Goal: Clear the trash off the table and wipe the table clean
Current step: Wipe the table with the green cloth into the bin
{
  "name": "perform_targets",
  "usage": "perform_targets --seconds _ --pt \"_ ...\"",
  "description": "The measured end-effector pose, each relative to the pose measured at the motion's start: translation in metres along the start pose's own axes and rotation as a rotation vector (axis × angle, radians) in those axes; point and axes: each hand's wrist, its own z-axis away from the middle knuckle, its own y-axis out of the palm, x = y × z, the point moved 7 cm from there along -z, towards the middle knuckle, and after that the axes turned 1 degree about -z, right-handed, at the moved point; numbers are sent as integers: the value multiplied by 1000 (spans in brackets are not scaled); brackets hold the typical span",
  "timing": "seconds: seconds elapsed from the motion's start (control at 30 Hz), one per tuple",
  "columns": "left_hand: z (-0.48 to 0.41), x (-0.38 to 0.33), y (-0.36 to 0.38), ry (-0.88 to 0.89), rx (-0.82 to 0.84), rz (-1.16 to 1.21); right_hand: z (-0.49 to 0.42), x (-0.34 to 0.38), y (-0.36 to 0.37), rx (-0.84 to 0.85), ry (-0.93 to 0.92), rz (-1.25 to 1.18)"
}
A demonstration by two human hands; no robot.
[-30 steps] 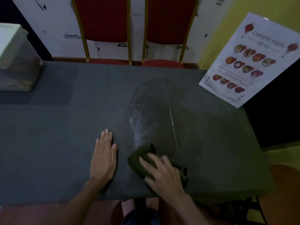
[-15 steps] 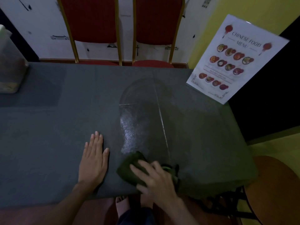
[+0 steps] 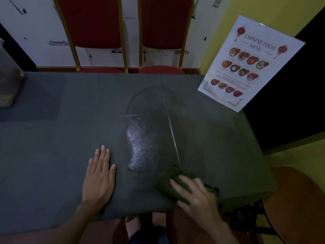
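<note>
The dark grey table fills the middle of the view. A wet, shiny streak runs down its centre, with curved wipe marks around it. My right hand presses flat on a dark green cloth near the table's front edge, right of the streak; the hand is blurred. My left hand lies flat on the table, palm down, fingers together, left of the streak and holding nothing.
A Chinese food menu sign stands at the table's far right corner. Two red chairs with gold frames stand behind the table. A clear container sits at the far left. A brown round stool stands at the right.
My right hand has slid the cloth to the right along the front edge, leaving more of the wet streak uncovered. The left hand has stayed flat in place.
</note>
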Motion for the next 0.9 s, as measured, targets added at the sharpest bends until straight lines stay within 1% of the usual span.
perform_targets --seconds 0.03,0.07,0.17,0.2,0.23,0.27,0.3,0.33,0.37,0.4,0.43,0.47,0.5,0.53,0.57,0.63,0.67,0.7,0.73,0.77,0.8,0.9 --pt "-1 0 0 -3 4 3 8 -21 -8 -20 26 54" --pt "-1 1 0 -3 6 2 10 -46 -15 -51 110 97" --pt "-1 0 -3 -4 -5 -1 -23 -108 -27 -143 569 125" --pt "-3 -1 -6 -22 -14 0 -45 -114 -28 -183 714 104" --pt "-6 -3 -9 -48 -29 -4 -71 -110 -24 -191 812 62" --pt "-12 -5 -14 -75 -47 -7 -99 -96 -16 -164 816 2" --pt "-20 -7 -18 -96 -68 -7 -127 -71 -7 -124 705 -40" --pt "-29 -8 -19 -100 -79 -6 -148 -38 3 -90 499 -40" --pt "-37 -9 -18 -88 -70 -10 -156 -4 13 -41 263 -12" --pt "-44 -9 -14 -67 -49 -18 -154 19 20 11 68 2" --pt "-48 -7 -10 -48 -30 -25 -147 25 22 58 -37 -7" --pt "-50 -4 -5 -41 -17 -29 -139 17 19 61 -77 -10" --pt "-51 -1 -2 -40 -11 -36 -133 -1 13 42 -56 9" --pt "-50 -1 -1 -38 -11 -47 -128 -25 5 18 18 40" --pt "-49 -1 -1 -38 -14 -53 -129 -51 -1 -13 137 67" --pt "-49 -2 -2 -35 -19 -49 -145 -102 -10 -79 465 69" --pt "-50 -3 -2 -34 -21 -37 -160 -117 -13 -118 611 51" --pt "-50 -2 -2 -34 -23 -21 -180 -123 -14 -155 714 42" --pt "-50 -2 -2 -32 -24 -4 -203 -122 -11 -174 767 38" --pt "-50 -1 -3 -28 -26 9 -228 -115 -5 -166 770 36" --pt "-50 -1 -3 -24 -28 20 -251 -103 1 -144 732 44" --pt "-51 0 -4 -21 -39 61 -297 -56 22 -41 489 114"
